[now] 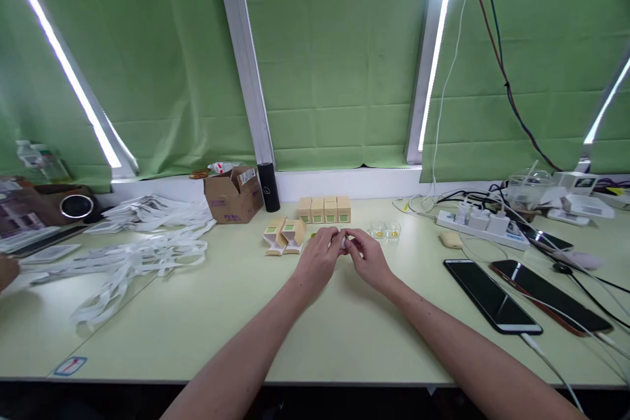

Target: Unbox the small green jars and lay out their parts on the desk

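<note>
My left hand (321, 252) and my right hand (368, 261) meet at the middle of the table, fingertips pinched together. Between them is a small whitish object (343, 244), mostly covered by the fingers, so its kind cannot be made out. Left of my hands, two small cardboard boxes (284, 236) stand with their flaps up, green labels on them. Behind, a row of several closed boxes (325, 210) of the same sort stands side by side. Just right of my right hand sit small clear containers (384, 230) with yellowish bits inside. Something green peeks out beside my left fingers.
A brown carton (233, 195) and a black cylinder (268, 187) stand at the back. White straps (142, 256) are heaped to the left, near another person's hand (7, 272). On the right lie phones (492, 295), a power strip (482, 228) and tangled cables.
</note>
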